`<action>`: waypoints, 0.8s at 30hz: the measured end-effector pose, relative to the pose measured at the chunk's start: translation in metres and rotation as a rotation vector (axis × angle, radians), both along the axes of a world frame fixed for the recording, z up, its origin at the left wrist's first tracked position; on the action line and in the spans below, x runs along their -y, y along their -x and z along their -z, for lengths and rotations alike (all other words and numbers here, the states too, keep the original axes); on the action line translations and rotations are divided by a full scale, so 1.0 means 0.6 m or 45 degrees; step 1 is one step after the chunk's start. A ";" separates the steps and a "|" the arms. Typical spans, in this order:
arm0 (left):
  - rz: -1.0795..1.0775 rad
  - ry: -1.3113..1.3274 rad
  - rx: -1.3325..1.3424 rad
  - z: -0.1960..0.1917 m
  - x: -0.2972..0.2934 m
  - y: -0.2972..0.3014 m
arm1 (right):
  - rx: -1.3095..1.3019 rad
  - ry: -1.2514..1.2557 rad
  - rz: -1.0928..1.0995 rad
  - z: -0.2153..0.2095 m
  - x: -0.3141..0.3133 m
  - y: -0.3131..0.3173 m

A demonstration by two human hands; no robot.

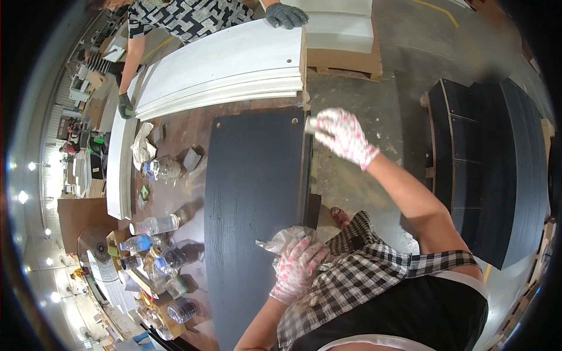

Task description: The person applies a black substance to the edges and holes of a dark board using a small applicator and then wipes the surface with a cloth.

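Observation:
A long black panel (257,175) lies on the work table in front of me, with a small round hole near each far corner. My left hand (298,269), in a white glove with pink spots, is closed on a crumpled whitish rag (287,237) over the panel's near right part. In a matching glove, my right hand (345,137) is at the panel's far right edge. Its fingers pinch a small pale piece (311,125) against or just beside that edge; its kind is too small to tell.
Across the table, a person in grey gloves (287,16) holds a stack of white panels (222,64). Plastic bottles (155,225) and a white cloth (143,146) lie left of the black panel. Stacked black panels (492,169) stand on the floor at right.

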State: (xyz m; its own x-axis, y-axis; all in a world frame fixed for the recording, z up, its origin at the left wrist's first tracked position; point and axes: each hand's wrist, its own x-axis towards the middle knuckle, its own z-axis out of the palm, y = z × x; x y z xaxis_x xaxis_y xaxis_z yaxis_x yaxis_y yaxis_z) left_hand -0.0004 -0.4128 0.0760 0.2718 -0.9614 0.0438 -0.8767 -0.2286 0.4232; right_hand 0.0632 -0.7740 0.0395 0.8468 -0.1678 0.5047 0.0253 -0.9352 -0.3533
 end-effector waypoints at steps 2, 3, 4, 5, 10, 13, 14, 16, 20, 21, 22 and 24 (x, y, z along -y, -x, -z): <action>0.018 -0.018 -0.022 -0.013 0.008 -0.007 | -0.037 -0.046 0.007 -0.013 0.024 -0.020; 0.029 -0.024 -0.035 -0.017 0.010 -0.009 | -0.049 -0.063 0.009 -0.011 0.018 -0.014; 0.019 -0.027 -0.016 -0.016 0.006 -0.007 | -0.057 -0.089 0.000 -0.008 0.006 -0.011; 0.006 -0.014 -0.015 -0.012 0.004 -0.006 | 0.071 0.103 -0.034 0.000 -0.022 0.015; -0.102 0.018 -0.005 -0.006 -0.002 0.008 | -0.489 -0.795 -0.454 0.022 -0.154 0.148; -0.129 -0.002 -0.012 -0.008 -0.010 0.019 | -0.040 0.038 -0.187 -0.013 -0.106 0.082; -0.124 -0.007 -0.001 -0.014 -0.009 0.021 | 0.045 -0.033 -0.146 -0.020 -0.076 0.050; -0.150 -0.044 -0.022 -0.016 -0.016 0.033 | 0.083 -0.056 -0.146 -0.012 -0.075 0.041; -0.214 -0.084 -0.068 -0.020 -0.062 0.078 | -0.127 -0.036 -0.396 -0.008 -0.200 0.156; -0.236 -0.080 -0.070 -0.016 -0.079 0.092 | -0.170 -0.088 -0.503 -0.001 -0.245 0.195; -0.253 -0.076 -0.066 -0.011 -0.097 0.106 | -0.155 -0.139 -0.561 0.006 -0.277 0.217; -0.341 -0.060 -0.068 0.001 -0.138 0.136 | -0.060 -0.132 -0.545 0.016 -0.297 0.227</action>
